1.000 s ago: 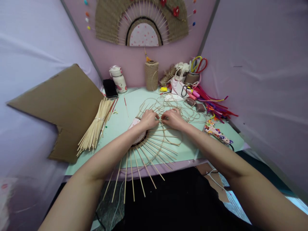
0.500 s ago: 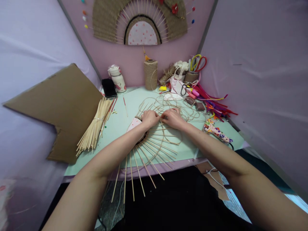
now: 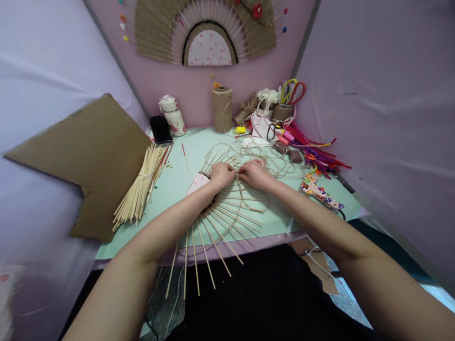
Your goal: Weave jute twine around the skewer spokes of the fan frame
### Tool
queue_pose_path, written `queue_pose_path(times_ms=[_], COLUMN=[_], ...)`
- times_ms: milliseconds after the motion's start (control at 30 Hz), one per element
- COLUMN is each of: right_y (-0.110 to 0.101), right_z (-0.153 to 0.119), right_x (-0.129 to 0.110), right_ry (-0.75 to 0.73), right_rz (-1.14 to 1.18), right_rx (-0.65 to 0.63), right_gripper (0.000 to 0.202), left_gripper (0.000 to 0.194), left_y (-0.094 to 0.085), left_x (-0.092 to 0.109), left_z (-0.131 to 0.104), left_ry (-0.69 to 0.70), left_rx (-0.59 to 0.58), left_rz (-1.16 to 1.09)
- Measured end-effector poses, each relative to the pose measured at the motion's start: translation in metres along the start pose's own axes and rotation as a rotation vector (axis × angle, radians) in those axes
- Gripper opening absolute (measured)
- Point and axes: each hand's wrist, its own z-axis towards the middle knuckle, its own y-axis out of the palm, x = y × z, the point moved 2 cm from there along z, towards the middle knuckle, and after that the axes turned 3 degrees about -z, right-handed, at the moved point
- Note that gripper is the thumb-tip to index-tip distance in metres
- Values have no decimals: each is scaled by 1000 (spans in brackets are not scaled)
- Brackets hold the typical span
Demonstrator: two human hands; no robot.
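A half-round fan frame lies on the table, with thin bamboo sticks spreading from a pink-spotted white centre with a dark edge. Over its far-right sticks, my left hand is closed in a pinch on thin jute twine. Close beside it, my right hand pinches the twine too, fingertips almost meeting the left ones. Loose twine loops down across the sticks and tangles behind my hands. My fingers partly hide the held strand and the sticks beneath.
A bundle of bamboo sticks and cardboard lie left. Behind stand a bottle and a twine spool. At right are pipe cleaners, a scissors jar and a patterned glue gun. A finished fan hangs behind.
The view has shifted very slightly. Both hands keep their pinch at the same place over the sticks, with hardly any visible movement.
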Motion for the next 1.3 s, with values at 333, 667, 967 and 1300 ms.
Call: queue_pose_path(times_ms=[333,667,967,1300], right_y=[-1,-3,4,5], right_z=[0,-2,-2,-8], right_x=[-1,1,3,7], right_ry=[21,71,23,-61], right_rz=[-46,-36,31,2], right_rx=[-20,-32,-49,-47], right_gripper=[25,24,24,25], left_gripper=[29,55,80,58], left_y=[0,-76,-95,-85], left_x=[3,-25,-78,-94], left_z=[-5,-22,-59,-47], left_ry=[-4,-65,-351,-341], left_rx=[-11,-141,-296,-343], left_rz=[32,281,75,-32])
